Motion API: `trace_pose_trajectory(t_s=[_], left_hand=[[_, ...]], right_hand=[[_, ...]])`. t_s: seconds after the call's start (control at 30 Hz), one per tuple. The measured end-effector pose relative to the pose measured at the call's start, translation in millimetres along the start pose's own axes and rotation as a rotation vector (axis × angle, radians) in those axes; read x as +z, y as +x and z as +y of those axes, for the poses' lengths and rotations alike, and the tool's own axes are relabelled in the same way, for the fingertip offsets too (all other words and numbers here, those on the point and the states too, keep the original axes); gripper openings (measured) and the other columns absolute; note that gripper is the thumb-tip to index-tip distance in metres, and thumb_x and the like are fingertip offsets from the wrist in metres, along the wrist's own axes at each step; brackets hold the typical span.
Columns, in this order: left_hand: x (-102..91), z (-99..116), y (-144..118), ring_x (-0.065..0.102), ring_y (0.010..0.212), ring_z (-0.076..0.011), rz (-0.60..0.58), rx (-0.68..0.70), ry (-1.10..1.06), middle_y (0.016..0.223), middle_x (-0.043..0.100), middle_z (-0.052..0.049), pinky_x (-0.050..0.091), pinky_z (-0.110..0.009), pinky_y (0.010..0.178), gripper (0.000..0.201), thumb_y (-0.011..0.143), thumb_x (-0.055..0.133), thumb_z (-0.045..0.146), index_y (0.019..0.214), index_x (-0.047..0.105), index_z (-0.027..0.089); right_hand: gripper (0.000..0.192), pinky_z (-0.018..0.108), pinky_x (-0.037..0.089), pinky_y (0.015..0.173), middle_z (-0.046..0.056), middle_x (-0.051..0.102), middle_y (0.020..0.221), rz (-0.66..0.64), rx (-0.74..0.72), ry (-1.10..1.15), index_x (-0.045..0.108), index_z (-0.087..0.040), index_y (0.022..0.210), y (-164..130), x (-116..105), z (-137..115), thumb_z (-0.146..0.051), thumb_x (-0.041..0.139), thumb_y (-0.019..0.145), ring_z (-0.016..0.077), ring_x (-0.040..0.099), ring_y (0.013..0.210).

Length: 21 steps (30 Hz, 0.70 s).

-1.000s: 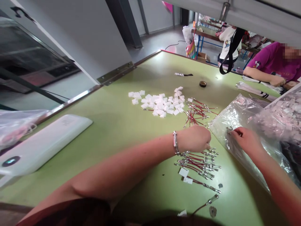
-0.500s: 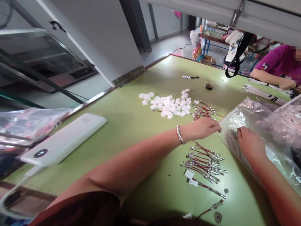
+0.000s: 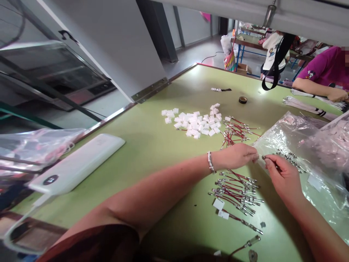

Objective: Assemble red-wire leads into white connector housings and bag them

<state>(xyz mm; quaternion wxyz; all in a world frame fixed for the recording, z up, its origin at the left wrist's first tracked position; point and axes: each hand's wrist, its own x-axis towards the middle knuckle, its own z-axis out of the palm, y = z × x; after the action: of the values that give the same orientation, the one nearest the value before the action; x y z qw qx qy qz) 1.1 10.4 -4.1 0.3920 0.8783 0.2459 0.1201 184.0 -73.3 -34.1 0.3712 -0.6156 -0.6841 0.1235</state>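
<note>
My left hand (image 3: 241,155), with a silver bracelet at the wrist, is pinched closed over the table; what its fingertips hold is too small to make out. Just right of it, my right hand (image 3: 285,176) pinches a small metal piece (image 3: 263,157), its tip facing the left fingertips across a narrow gap. Below the left hand lies a row of short red wires (image 3: 237,189) with metal ends. Another heap of red wires (image 3: 237,131) lies beyond that hand. A clear plastic bag (image 3: 283,133) spreads behind my right hand, with several small metal parts (image 3: 293,158) showing at it.
White plastic connector pieces (image 3: 196,122) are heaped mid-table. A white power bank (image 3: 81,160) with a cable lies left. Black tape (image 3: 243,100) sits farther back, and a black strap (image 3: 272,78) hangs above. At right, a co-worker in purple (image 3: 324,69) handles white cable bundles (image 3: 308,105).
My right hand has drawn back from over the bag toward my left fingertips, uncovering the metal parts. My left hand has shifted slightly nearer and right.
</note>
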Motion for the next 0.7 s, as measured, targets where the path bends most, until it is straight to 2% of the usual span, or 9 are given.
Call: trace_pose_trajectory(t_s=[0.1,0.2,0.3,0.43,0.53,0.63,0.7], left_hand=[[1.3,-2.0,-0.1,0.053,0.072,-0.0107,-0.004,0.031,0.052,0.080,0.063,-0.002,0.041,-0.024,0.070,0.028,0.095,0.036,0.021,0.085,0.061,0.017],[5.2,-2.9,-0.3,0.053,0.070,-0.0125,0.017,0.049,0.244,0.078,0.063,-0.003,0.039,-0.026,0.065,0.028,0.096,0.038,0.024,0.084,0.061,0.016],[9.8,-0.8,-1.0,0.055,0.069,-0.0147,-0.014,0.098,0.471,0.079,0.065,-0.004,0.037,-0.028,0.061,0.017,0.091,0.045,0.017,0.087,0.061,0.017],[12.2,3.8,-2.7,0.057,0.067,-0.0161,-0.030,0.135,0.601,0.080,0.065,-0.005,0.037,-0.030,0.057,0.016,0.086,0.046,0.011,0.089,0.061,0.017],[7.8,4.3,-2.9,0.059,0.075,-0.0169,0.018,0.117,0.565,0.084,0.066,-0.006,0.042,-0.030,0.065,0.021,0.093,0.042,0.019,0.091,0.063,0.017],[-3.6,2.3,-1.5,0.059,0.091,-0.0171,0.074,0.121,0.472,0.098,0.068,-0.007,0.045,-0.030,0.082,0.026,0.097,0.042,0.027,0.102,0.065,0.016],[-13.3,2.5,-2.5,0.056,0.102,-0.0179,0.105,0.126,0.473,0.108,0.067,-0.009,0.041,-0.031,0.094,0.025,0.095,0.047,0.024,0.111,0.064,0.014]], right_hand=[[0.025,0.027,0.045,0.063,0.001,0.067,0.073,-0.029,-0.051,-0.009,0.068,-0.021,0.085,2.5,-3.7,1.7,-0.036,0.049,0.089,0.0149,0.059,0.065],[0.023,0.026,0.045,0.062,0.001,0.068,0.073,-0.130,-0.081,-0.027,0.069,-0.022,0.081,5.5,-8.9,1.9,-0.035,0.051,0.087,0.0146,0.059,0.064],[0.024,0.026,0.043,0.055,-0.001,0.065,0.064,-0.236,-0.021,-0.002,0.068,-0.022,0.075,7.0,-14.4,-3.1,-0.038,0.052,0.084,0.0142,0.057,0.057],[0.030,0.025,0.040,0.048,-0.002,0.057,0.052,-0.255,0.072,0.046,0.063,-0.022,0.064,9.4,-18.3,-12.9,-0.043,0.051,0.081,0.0135,0.051,0.049],[0.030,0.025,0.040,0.049,-0.002,0.059,0.054,-0.240,0.069,0.024,0.063,-0.023,0.064,12.9,-17.1,-10.7,-0.044,0.051,0.081,0.0137,0.052,0.050],[0.028,0.028,0.043,0.057,0.001,0.067,0.066,-0.189,-0.007,-0.062,0.069,-0.022,0.077,14.7,-10.6,1.1,-0.041,0.049,0.083,0.0163,0.058,0.059],[0.029,0.030,0.045,0.064,0.003,0.071,0.077,-0.166,-0.087,-0.135,0.070,-0.022,0.085,13.2,-3.9,9.7,-0.039,0.048,0.086,0.0181,0.062,0.068]])
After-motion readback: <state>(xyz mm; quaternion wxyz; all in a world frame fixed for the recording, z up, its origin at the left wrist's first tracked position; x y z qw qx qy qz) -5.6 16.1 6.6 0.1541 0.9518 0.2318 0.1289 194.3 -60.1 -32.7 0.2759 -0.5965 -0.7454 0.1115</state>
